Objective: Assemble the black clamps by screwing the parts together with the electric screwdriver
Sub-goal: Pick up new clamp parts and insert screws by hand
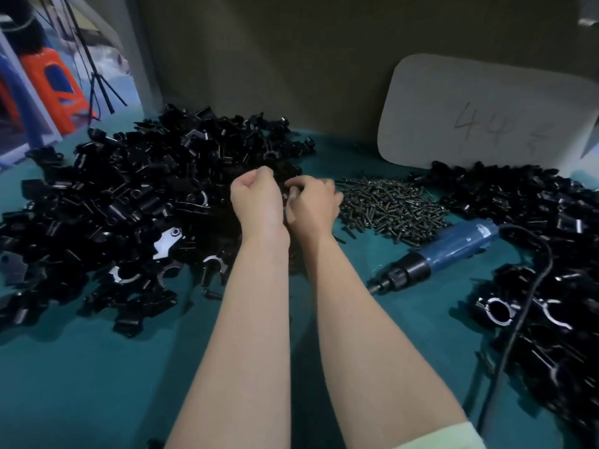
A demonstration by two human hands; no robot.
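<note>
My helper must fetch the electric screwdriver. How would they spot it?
Find the white card marked 44 at the back right. Before it lies a heap of small dark screws; just nearer, on the teal tabletop, lies the blue-bodied, black-nosed electric screwdriver, the only corded tool there.

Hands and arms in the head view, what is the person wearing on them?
The left hand and right hand are bare: no gloves, rings or watch visible. Both forearms are uncovered. The edge of a pale green sleeve shows high on the right arm, at the frame's bottom.

Head-worn view, forward and down.
</note>
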